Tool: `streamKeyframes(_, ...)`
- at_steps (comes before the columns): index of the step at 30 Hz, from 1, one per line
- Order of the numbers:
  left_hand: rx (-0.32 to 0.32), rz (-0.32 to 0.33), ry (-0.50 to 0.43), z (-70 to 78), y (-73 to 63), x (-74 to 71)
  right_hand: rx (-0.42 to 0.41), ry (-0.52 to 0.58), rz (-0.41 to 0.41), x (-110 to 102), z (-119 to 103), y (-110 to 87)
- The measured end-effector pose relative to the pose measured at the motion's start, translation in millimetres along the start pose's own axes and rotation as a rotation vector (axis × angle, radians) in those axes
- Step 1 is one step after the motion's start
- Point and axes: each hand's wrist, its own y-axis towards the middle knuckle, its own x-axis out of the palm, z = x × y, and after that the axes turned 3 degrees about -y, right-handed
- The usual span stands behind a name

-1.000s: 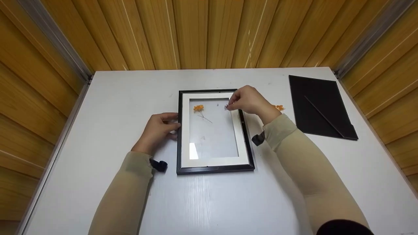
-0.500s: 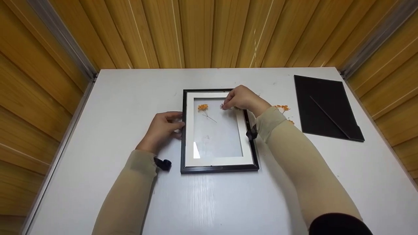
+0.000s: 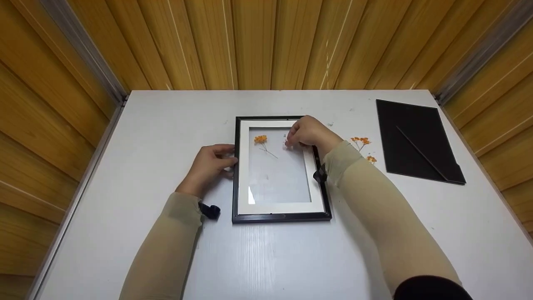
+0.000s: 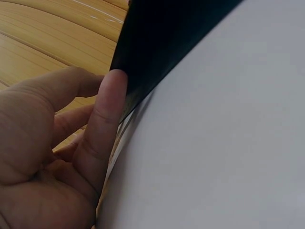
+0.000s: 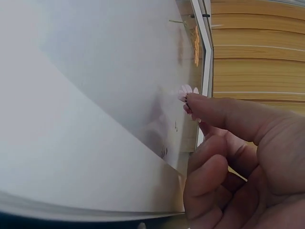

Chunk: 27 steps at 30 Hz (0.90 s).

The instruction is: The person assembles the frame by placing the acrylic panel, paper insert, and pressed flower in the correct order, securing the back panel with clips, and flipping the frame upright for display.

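Note:
A black picture frame [image 3: 283, 217] with a white mat [image 3: 280, 208] and a glass pane [image 3: 279, 179] lies flat on the table. On the upper left of the pane rests an orange dried flower [image 3: 260, 139] with thin stems. My left hand [image 3: 208, 166] touches the frame's left side; the left wrist view shows the thumb [image 4: 113, 90] against its black edge. Over the pane's upper right, my right hand [image 3: 311, 133] pinches a small pink flower [image 5: 185, 93] between thumb and finger. Its fingers partly cover the flower in the head view.
More orange flowers [image 3: 360, 141] lie on the white table [image 3: 266, 258] right of the frame, beyond the right wrist. Farther right is a black backing board [image 3: 416, 154] with a narrow strut. Wooden panelling [image 3: 250, 46] stands behind the table.
The right hand has moved left over the pane, then slightly toward the near side, with the pink flower. The left hand has stayed at the frame's left side.

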Motion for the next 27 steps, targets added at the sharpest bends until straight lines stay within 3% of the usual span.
streamKeyframes(6,-0.001,-0.005,-0.003,-0.7,1.9,0.3,0.002,0.02,0.066,1,1,-9.4)
streamKeyframes(10,0.005,-0.008,0.003,-0.5,1.8,0.0,0.015,0.105,0.102,2,7,-19.9)
streamKeyframes(13,0.01,-0.007,0.011,-0.2,1.4,-1.5,0.018,0.163,0.134,3,14,-33.0)
streamKeyframes(18,-0.002,0.0,0.018,0.8,2.1,-2.4,-0.014,0.162,0.214,0,31,-56.3)
streamKeyframes(27,-0.008,-0.002,0.042,0.1,2.7,-2.1,-0.01,0.215,0.379,-20,68,-108.6)
